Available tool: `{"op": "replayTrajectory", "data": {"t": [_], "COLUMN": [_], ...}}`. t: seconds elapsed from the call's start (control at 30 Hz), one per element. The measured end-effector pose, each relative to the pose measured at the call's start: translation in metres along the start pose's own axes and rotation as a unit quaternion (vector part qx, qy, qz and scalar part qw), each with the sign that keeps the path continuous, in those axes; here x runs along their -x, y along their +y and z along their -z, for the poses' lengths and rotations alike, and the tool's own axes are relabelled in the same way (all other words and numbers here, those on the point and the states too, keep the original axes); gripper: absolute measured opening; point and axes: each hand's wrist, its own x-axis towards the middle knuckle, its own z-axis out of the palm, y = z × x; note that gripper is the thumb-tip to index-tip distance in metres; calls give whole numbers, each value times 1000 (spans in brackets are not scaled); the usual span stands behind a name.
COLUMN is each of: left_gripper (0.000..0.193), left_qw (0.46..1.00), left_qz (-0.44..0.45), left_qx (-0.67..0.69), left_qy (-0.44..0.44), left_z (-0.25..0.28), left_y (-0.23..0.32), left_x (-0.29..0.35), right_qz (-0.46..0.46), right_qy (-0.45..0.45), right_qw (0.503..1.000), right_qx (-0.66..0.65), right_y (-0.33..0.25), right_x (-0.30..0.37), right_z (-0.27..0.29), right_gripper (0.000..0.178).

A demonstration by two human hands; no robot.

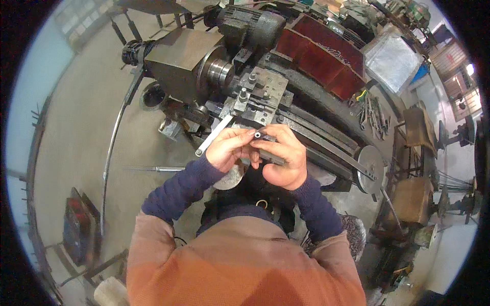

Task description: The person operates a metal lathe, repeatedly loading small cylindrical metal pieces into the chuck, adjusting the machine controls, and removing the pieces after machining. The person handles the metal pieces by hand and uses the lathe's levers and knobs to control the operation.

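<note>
In front of my chest, both hands come together over the near side of a small metal lathe. My left hand point(227, 149) pinches with thumb and forefinger at one end of a small dark metal tube point(258, 135), whose round end shows a bright ring with a hole. My right hand point(287, 157) wraps its fingers round the same piece from the other side, hiding most of its length. Just beyond my fingers is the lathe's tool post point(243, 97), with a pale flat lever point(214, 135) slanting down beside my left hand.
The lathe's headstock point(186, 58) and spindle point(220, 72) are at the far left. Behind the bed stands a dark red metal tray point(321, 56). Several wrenches point(374, 117) lie to the right, above a round handwheel point(369, 164). A long bent rod point(115, 137) curves down at left.
</note>
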Motion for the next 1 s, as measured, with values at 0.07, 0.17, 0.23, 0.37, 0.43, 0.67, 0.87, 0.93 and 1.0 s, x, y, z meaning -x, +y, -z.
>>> {"op": "replayTrajectory", "data": {"t": [0.07,0.17,0.23,0.37,0.43,0.67,0.87,0.93,1.0], "left_gripper": [30,31,31,30,30,28,27,26,26], "left_qw": [1000,1000,1000,960,907,911,936,921,901], "left_qz": [1,-3,-1,-90,-112,-141,-108,-107,-137], "left_qx": [10,19,9,-260,-398,-381,-330,-372,-411], "left_qy": [2,-15,-13,57,76,68,50,34,0], "left_z": [0,7,12,17,14,31,42,45,59], "left_y": [0,0,1,19,26,34,41,55,67], "left_x": [1,-1,0,3,2,5,8,10,10], "right_qz": [3,4,34,19,37,48,34,47,76], "right_qy": [2,-18,-40,-136,-190,-217,-281,-288,-275], "right_qw": [1000,1000,998,986,974,973,958,955,956], "right_qx": [11,8,37,89,119,64,55,53,70], "right_y": [4,5,6,-1,-1,2,4,9,26], "right_x": [1,-4,-10,-29,-37,-63,-82,-94,-107], "right_z": [-4,-3,0,3,-1,-11,-12,-15,-17], "right_gripper": [42,42,43,44,42,32,26,23,24]}}
